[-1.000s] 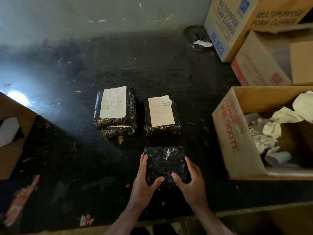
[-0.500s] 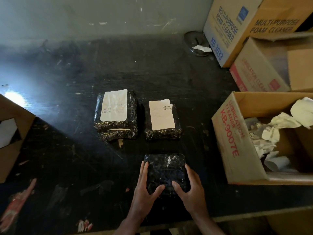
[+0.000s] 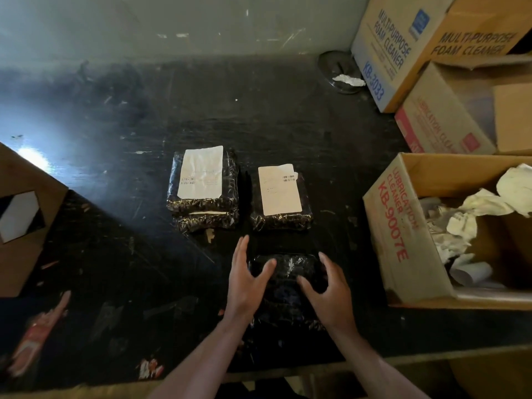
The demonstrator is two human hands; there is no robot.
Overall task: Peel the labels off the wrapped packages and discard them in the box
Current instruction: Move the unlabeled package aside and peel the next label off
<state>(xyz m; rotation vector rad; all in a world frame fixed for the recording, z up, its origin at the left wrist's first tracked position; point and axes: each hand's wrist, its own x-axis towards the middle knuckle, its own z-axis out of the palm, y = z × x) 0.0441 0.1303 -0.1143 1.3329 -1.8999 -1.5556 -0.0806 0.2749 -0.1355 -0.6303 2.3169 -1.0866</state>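
A black wrapped package (image 3: 288,279) with no label lies on the dark table near the front edge. My left hand (image 3: 246,279) hovers at its left side and my right hand (image 3: 331,292) at its right, fingers spread, thumbs over the top, neither gripping it. Behind it lies a single package (image 3: 283,220) with a white label (image 3: 279,190) on top. To its left is a stack of two packages (image 3: 231,194), the upper one carrying a white label (image 3: 201,172). An open cardboard box (image 3: 385,234) on the right holds several crumpled labels (image 3: 463,223).
Two foam-cleaner cartons (image 3: 403,53) and another open box (image 3: 440,122) stand at the back right. A round metal lid (image 3: 336,67) lies by the wall. A cardboard box (image 3: 26,223) juts in at the left. Scraps (image 3: 149,368) litter the table's front edge.
Both hands have let go of the bare package's sides and opened, the left one reaching a little forward. The package stays where it was on the table.
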